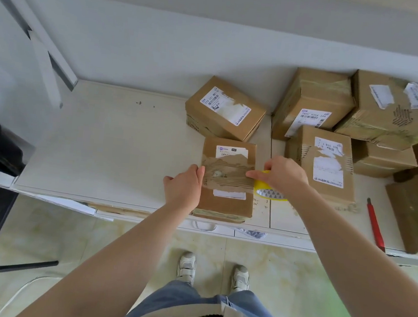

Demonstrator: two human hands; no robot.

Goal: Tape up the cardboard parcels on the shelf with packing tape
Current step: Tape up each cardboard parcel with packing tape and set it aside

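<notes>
Red utility knife on the shelf's right, white sneakers on tiled floor

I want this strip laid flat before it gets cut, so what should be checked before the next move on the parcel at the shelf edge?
1. Left hand steadies the parcel: ok.
2. Right hand holds the yellow tape roll: ok.
3. Tape lies across the parcel's top: ok.
4. Tape smooth, no wrinkles: cannot tell.
5. Red cutter on the shelf, at the right: ok.
6. Parcel fully on the shelf: not ok, overhangs the front edge.
</notes>
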